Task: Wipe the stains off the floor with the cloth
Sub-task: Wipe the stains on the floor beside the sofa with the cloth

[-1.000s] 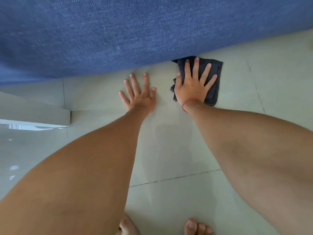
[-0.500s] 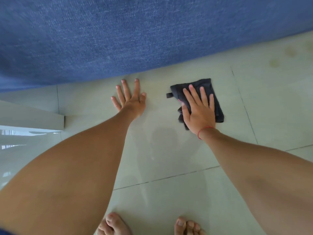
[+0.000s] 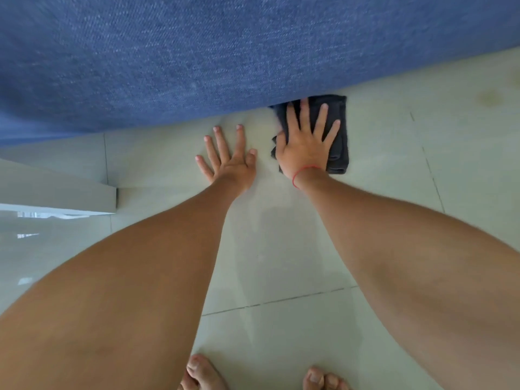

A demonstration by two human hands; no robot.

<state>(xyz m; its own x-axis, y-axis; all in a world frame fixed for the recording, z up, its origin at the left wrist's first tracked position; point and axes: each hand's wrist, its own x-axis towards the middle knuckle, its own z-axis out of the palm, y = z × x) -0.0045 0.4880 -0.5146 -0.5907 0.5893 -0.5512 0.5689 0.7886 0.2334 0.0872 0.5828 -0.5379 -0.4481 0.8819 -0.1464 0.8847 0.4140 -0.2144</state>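
A dark grey folded cloth (image 3: pixel 340 142) lies on the pale tiled floor (image 3: pixel 295 249), its far edge right at the base of the blue fabric furniture. My right hand (image 3: pixel 306 144) presses flat on the cloth with fingers spread, a red string around the wrist. My left hand (image 3: pixel 230 161) rests flat on the bare tile just left of the cloth, fingers apart, holding nothing. A faint yellowish stain (image 3: pixel 488 95) shows on the floor at the far right.
The blue fabric furniture (image 3: pixel 197 57) fills the whole top of the view. A white ledge or panel (image 3: pixel 56 190) juts in from the left. My bare toes (image 3: pixel 202 372) show at the bottom edge. Dark grout lines cross the tiles.
My right hand has pushed the cloth forward, away from me, up to the base of the blue furniture. My left hand stays planted on the tile.
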